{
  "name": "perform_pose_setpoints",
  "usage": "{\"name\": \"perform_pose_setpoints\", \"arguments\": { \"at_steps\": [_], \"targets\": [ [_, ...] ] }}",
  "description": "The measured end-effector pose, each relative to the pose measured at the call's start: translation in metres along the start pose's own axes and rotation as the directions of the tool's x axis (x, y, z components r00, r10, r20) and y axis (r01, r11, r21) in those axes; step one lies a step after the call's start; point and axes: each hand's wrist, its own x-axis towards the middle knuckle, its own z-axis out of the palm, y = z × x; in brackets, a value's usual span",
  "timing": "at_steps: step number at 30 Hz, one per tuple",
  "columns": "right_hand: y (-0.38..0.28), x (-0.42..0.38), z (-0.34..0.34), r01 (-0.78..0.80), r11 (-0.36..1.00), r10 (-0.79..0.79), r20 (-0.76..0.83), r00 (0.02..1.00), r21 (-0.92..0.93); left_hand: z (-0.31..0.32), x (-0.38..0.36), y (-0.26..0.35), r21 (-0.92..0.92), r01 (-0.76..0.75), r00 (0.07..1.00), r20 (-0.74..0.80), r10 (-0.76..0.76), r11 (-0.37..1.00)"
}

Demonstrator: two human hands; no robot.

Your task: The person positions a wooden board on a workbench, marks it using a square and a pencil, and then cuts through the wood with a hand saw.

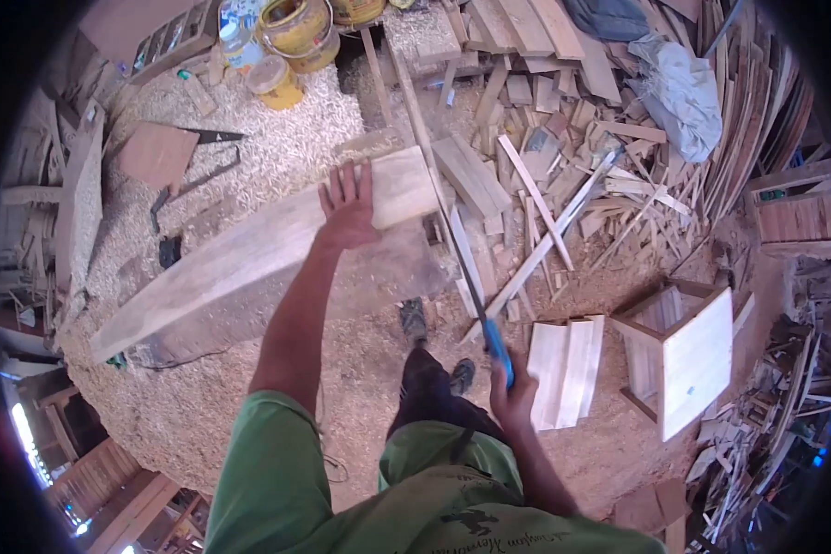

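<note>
A long pale wooden board (235, 247) lies slantwise over a low workbench (379, 277) strewn with shavings. Near the board's right end, my left hand (349, 210) rests flat on top with its fingers spread. My right hand (517, 392) is wrapped around the blue handle of a handsaw (468, 268), low and to the right of the bench. The saw's narrow blade runs up and away from me, right along the board's right end.
Yellow buckets (291, 69) stand at the back left amid wood shavings. Scrap wood (563, 120) is heaped at the back right. Several planed boards (563, 374) and a small wooden stool-like frame (697, 369) lie on the floor to my right. A square wood piece (157, 155) lies left.
</note>
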Motion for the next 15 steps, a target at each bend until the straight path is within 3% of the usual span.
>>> {"name": "perform_pose_setpoints", "arguments": {
  "at_steps": [2,3,6,9,11,12,14,15],
  "targets": [
    [0.000,0.086,0.045,0.049,0.999,-0.049,0.000,0.999,0.011,-0.003,0.003,-0.001,-0.009,-0.007,1.000,0.007,0.007,1.000],
    [0.005,0.130,0.078,0.186,0.981,-0.180,-0.093,0.979,0.055,-0.002,0.001,-0.001,-0.005,-0.001,1.000,-0.007,0.001,1.000],
    [-0.033,0.199,0.101,0.253,0.961,-0.263,-0.080,0.962,-0.113,-0.005,-0.002,0.000,-0.021,-0.013,1.000,-0.020,0.012,1.000],
    [-0.034,0.125,0.060,0.161,0.986,-0.158,-0.065,0.985,0.052,-0.001,-0.006,-0.001,-0.020,-0.013,1.000,-0.028,0.013,1.000],
    [-0.010,0.038,0.017,-0.041,0.999,0.041,0.014,0.999,0.033,0.000,0.003,0.000,-0.019,-0.017,0.999,-0.032,0.017,1.000],
    [0.024,-0.002,0.009,0.081,0.995,-0.079,-0.045,0.996,0.062,0.004,0.002,0.000,-0.019,-0.014,0.999,-0.032,0.013,1.000],
    [0.019,-0.018,0.006,0.048,0.998,-0.044,-0.072,0.996,0.050,0.005,0.003,-0.003,-0.024,-0.009,0.999,-0.048,0.008,1.000],
    [0.021,0.004,0.015,0.017,0.999,-0.017,-0.009,1.000,0.041,0.006,0.001,-0.004,-0.026,-0.020,0.999,-0.051,0.019,0.999]
  ]
}}
